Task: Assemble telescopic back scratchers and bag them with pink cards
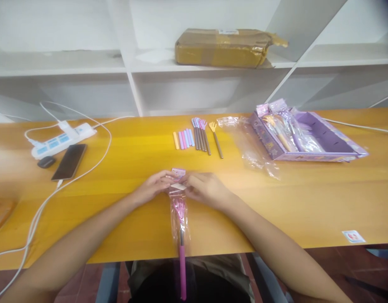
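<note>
A pink back scratcher [182, 265] with a hand-shaped head lies inside a clear plastic bag [172, 214], its handle reaching past the table's front edge. At the bag's printed top, my left hand [154, 185] presses with its fingers close together. From the other side my right hand [204, 187] pinches the same top end, where a whitish strip shows between both hands. Beyond them lie several loose back scratchers [199, 134] with metal rods, one yellow-headed back scratcher [217, 141] apart, and several coloured handle sleeves [183, 139].
At right stands a purple cardboard box [323, 156] holding bagged scratchers, with crumpled clear plastic [253, 147] beside it. A power strip [64, 141], phone [69, 162] and white cables occupy the left. Behind, a taped carton [222, 48] rests on the shelf.
</note>
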{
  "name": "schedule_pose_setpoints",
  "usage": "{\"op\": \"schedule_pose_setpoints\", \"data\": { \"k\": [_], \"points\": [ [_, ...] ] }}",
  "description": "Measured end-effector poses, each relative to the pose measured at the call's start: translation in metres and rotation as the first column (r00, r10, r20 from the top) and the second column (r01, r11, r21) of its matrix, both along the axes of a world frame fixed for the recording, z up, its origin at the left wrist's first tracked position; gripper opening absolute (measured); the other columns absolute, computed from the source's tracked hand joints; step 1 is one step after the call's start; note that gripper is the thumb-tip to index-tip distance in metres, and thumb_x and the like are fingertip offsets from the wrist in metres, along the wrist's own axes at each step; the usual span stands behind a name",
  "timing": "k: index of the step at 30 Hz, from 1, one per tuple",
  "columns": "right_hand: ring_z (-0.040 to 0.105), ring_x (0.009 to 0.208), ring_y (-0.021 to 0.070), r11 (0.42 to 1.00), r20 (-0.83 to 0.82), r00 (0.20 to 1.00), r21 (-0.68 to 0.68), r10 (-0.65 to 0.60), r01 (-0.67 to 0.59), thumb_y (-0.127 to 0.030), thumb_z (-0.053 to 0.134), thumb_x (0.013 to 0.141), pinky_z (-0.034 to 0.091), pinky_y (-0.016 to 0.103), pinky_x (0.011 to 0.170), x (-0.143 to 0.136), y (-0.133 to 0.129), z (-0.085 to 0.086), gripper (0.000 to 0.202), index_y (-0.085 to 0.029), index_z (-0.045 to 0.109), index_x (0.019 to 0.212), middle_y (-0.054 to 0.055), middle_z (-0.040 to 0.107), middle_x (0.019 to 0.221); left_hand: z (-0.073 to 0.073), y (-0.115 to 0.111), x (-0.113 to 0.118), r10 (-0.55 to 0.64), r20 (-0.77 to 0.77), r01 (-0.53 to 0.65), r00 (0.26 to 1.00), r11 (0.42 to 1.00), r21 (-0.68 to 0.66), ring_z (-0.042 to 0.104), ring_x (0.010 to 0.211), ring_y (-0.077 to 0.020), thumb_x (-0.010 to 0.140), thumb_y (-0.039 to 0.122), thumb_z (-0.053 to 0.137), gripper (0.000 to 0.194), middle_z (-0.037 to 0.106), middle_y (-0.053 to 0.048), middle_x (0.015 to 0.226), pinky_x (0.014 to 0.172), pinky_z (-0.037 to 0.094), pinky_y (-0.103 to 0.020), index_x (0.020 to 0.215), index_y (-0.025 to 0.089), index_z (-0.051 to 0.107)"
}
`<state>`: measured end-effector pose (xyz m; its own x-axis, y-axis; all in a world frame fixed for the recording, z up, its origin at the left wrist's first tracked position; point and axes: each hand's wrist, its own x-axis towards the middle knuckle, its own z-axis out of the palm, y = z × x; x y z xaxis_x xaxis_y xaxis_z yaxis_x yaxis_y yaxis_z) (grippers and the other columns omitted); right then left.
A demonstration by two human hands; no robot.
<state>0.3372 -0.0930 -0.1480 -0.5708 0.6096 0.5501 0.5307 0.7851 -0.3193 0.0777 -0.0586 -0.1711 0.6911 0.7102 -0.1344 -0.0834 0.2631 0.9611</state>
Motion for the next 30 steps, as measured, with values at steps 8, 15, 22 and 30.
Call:
{"op": "schedule_pose_setpoints", "data": {
  "k": [8, 15, 22, 30],
  "points": [
    [0.058, 0.056, 0.0094, 0.949, -0.168, 0.950, -0.223, -0.265, 0.225, -0.032, 0.064, 0.100, 0.044, 0.022, 0.056, -0.003, -0.001, 0.003, 0.013, -0.022, 0.058, 0.093, -0.004, 0.066, 0.067, -0.006, -0.011, 0.001, -0.034, 0.131, 0.016, 0.991, 0.991, 0.132, 0.072, 0.097, -0.0219, 0.102, 0.040, 0.066, 0.035, 0.069, -0.012, 0.134, 0.083, 0.056, -0.036, 0.127, 0.027, 0.045],
    [0.061, 0.060, 0.0114, 0.907, -0.273, 0.921, -0.390, -0.278, 0.158, -0.035, 0.058, 0.104, 0.045, 0.024, 0.055, -0.005, -0.001, 0.004, 0.015, -0.021, 0.061, 0.102, -0.001, 0.068, 0.073, 0.005, -0.021, 0.001, -0.085, 0.025, 0.070, 0.996, 0.924, 0.376, 0.065, 0.118, -0.0243, 0.106, 0.037, 0.060, 0.035, 0.059, -0.013, 0.141, 0.097, 0.052, -0.037, 0.138, 0.027, 0.048],
    [0.062, 0.053, 0.0114, 0.789, -0.436, 0.836, -0.615, -0.333, -0.006, -0.048, 0.056, 0.106, 0.048, 0.025, 0.051, -0.013, -0.002, -0.001, 0.028, -0.021, 0.062, 0.109, 0.000, 0.071, 0.079, 0.011, -0.020, 0.002, -0.082, -0.003, 0.078, 0.997, 0.940, 0.333, 0.063, 0.125, -0.0304, 0.104, 0.043, 0.061, 0.049, 0.056, -0.017, 0.149, 0.105, 0.051, -0.042, 0.148, 0.024, 0.055],
    [0.061, 0.066, 0.0148, 0.838, -0.371, 0.877, -0.542, -0.306, 0.064, -0.045, 0.039, 0.114, 0.050, 0.030, 0.068, -0.008, 0.001, 0.001, 0.036, -0.022, 0.056, 0.092, -0.001, 0.061, 0.071, -0.001, -0.009, 0.001, 0.012, 0.100, -0.036, 0.995, 0.970, 0.239, 0.070, 0.115, -0.0319, 0.101, 0.043, 0.061, 0.047, 0.071, -0.018, 0.139, 0.107, 0.050, -0.048, 0.141, 0.019, 0.070]
  ]
}}
